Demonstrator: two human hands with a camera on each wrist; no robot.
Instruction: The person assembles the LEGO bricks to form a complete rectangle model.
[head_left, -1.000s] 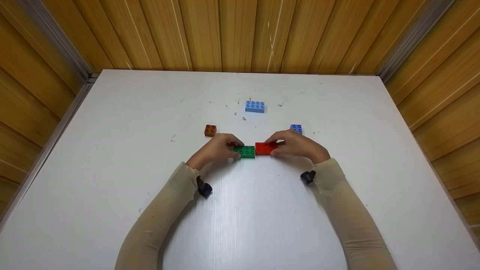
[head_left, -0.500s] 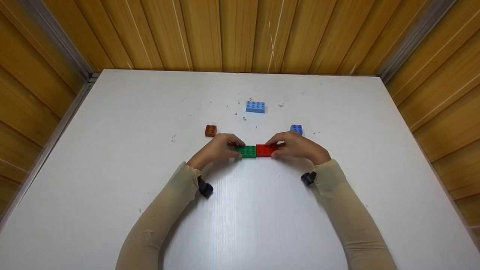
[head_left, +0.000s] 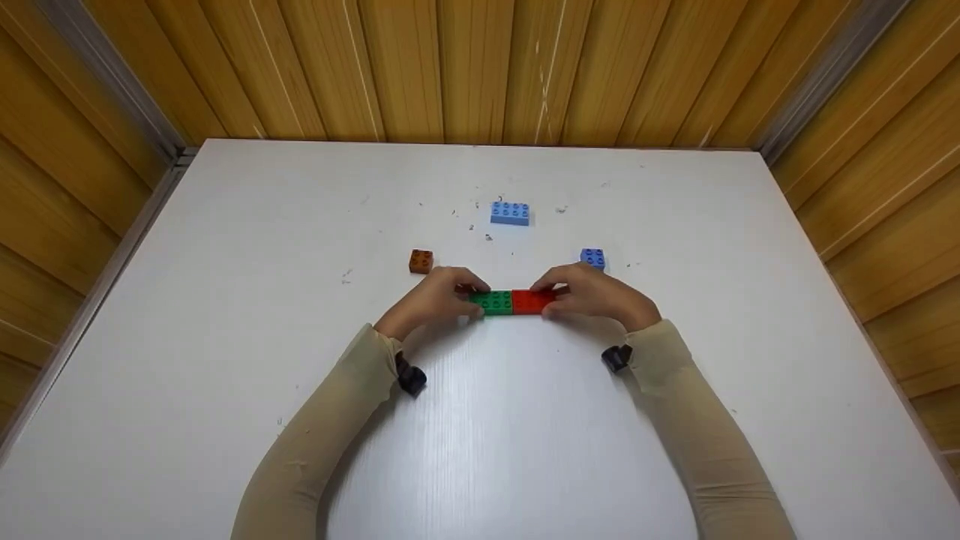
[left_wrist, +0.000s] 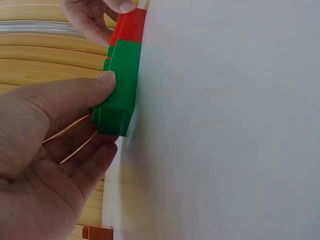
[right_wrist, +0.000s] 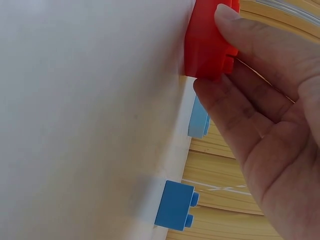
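Note:
A green building brick (head_left: pixel 496 302) and a red building brick (head_left: pixel 528 301) lie end to end on the white table, their short sides meeting in the head view. My left hand (head_left: pixel 435 300) pinches the green brick between thumb and fingers at its left part. From the other side, my right hand (head_left: pixel 596 294) grips the red brick the same way, covering its right end. In the left wrist view the thumb lies along the side of the green brick (left_wrist: pixel 122 80). The right wrist view has the thumb on the side of the red brick (right_wrist: pixel 207 42).
Beyond the left hand sits a small orange-brown brick (head_left: pixel 421 261). A small blue brick (head_left: pixel 592 258) stands just behind the right hand, partly overlapped by it. Farther back is a light blue brick (head_left: pixel 510 213). Wood-look panels (head_left: pixel 480 71) rise behind the table's far edge.
Over the last second the right hand has drawn the red brick slightly toward the body, level with the green one, and the small gap between them has closed. Both hands keep their grip.

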